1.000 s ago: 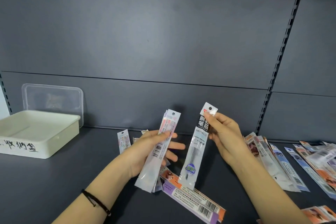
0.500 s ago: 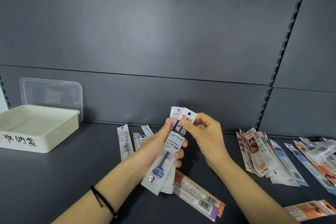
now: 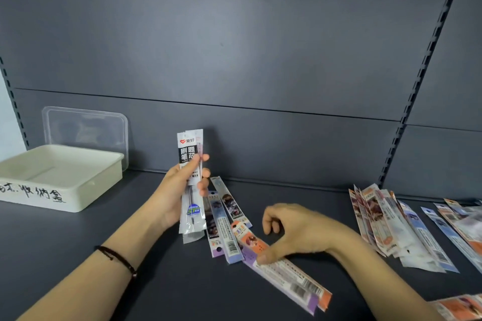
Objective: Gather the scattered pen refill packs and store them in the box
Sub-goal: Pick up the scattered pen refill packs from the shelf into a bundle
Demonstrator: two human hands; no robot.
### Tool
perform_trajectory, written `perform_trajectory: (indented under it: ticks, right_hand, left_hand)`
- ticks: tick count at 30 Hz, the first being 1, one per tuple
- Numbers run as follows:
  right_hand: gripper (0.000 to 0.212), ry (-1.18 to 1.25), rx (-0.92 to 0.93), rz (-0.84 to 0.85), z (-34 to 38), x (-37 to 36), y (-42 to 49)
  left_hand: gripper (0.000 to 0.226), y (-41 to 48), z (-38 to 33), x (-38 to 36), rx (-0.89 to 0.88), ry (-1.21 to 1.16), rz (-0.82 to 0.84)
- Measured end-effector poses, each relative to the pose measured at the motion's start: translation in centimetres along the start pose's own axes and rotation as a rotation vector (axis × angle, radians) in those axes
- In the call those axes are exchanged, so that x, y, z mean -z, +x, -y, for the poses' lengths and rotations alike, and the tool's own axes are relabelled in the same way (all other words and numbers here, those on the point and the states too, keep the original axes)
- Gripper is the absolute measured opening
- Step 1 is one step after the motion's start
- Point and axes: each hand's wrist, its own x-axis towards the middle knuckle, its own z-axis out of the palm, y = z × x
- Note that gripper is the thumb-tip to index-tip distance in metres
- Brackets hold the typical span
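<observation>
Our left hand [image 3: 180,190] grips upright refill packs [image 3: 191,180]. Our right hand [image 3: 294,232], fingers curled and holding nothing, thumb-presses the orange-and-purple pack [image 3: 284,268] on the shelf [image 3: 78,255]. The box [image 3: 60,177] sits at nine o'clock.

L hand [image 3: 174,198] gripping packs [image 3: 191,182], R hand [image 3: 294,236] on pack [image 3: 281,268]

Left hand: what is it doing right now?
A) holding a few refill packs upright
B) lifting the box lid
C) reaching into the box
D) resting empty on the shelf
A: the left hand grips a small bundle of refill packs upright above the shelf, well right of the box.
</observation>
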Motion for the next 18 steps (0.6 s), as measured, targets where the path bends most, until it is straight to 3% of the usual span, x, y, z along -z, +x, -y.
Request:
perform_trajectory:
  ticks: [9, 13, 18]
  right_hand:
    - [0.016, 0.08, -0.224, -0.345, -1.4, -0.2, 1.3]
    - [0.031, 0.053, -0.25, -0.329, -0.8, -0.2, 0.9]
    - [0.021, 0.171, -0.277, -0.293, -1.2, -0.3, 1.4]
  left_hand:
    - [0.023, -0.3, 1.1, -1.2, -0.008, 0.057, 0.041]
    - [0.024, -0.4, 1.6, -1.4, 0.0, 0.089, 0.033]
    - [0.024, -0.5, 2.0, -1.6, 0.028, 0.09, 0.029]
